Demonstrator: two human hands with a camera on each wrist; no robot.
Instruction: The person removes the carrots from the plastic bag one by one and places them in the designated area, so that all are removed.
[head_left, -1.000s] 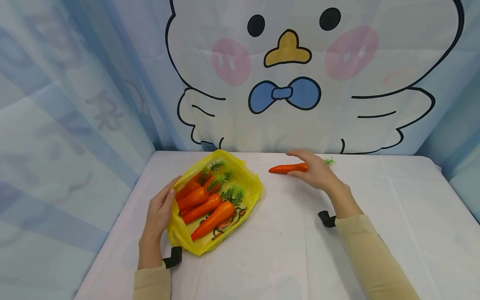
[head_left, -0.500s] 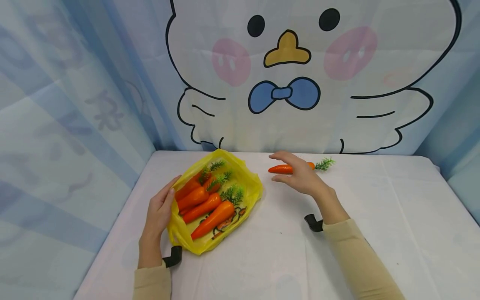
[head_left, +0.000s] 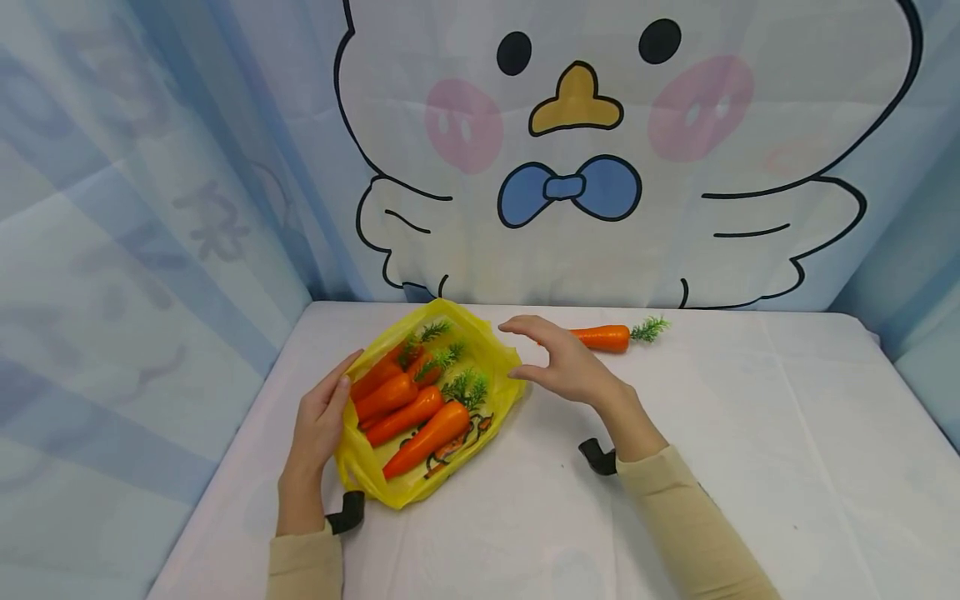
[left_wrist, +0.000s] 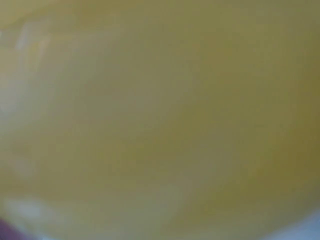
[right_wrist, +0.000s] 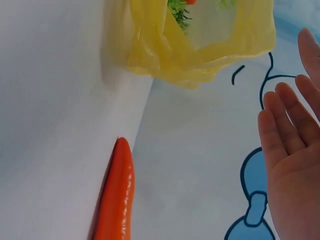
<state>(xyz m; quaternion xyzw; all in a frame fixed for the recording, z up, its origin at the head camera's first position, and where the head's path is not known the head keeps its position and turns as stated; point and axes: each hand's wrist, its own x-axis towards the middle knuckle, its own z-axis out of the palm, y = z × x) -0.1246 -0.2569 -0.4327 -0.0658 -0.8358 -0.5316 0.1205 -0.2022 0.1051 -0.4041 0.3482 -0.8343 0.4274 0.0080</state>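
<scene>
A yellow plastic bag stands with its mouth spread on the table's left side. Inside lie several orange carrots with green feathery tops. My left hand grips the bag's left edge, the fingers partly hidden behind it. Blurred yellow bag fills the left wrist view. Just beyond the bag's right rim, my right hand hovers with thumb and fingers spread, holding nothing. Behind it, one carrot lies on the table, its tip hidden by the hand. The right wrist view shows that carrot's tip below the bag.
A white cloth covers the table. A curtain with a cartoon face hangs right behind the back edge, and another curtain hangs at the left. Each wrist carries a small black mount.
My right hand has let go of the lone carrot and moved left and slightly nearer, toward the bag. The carrot stays on the table. The left hand and bag have hardly moved.
</scene>
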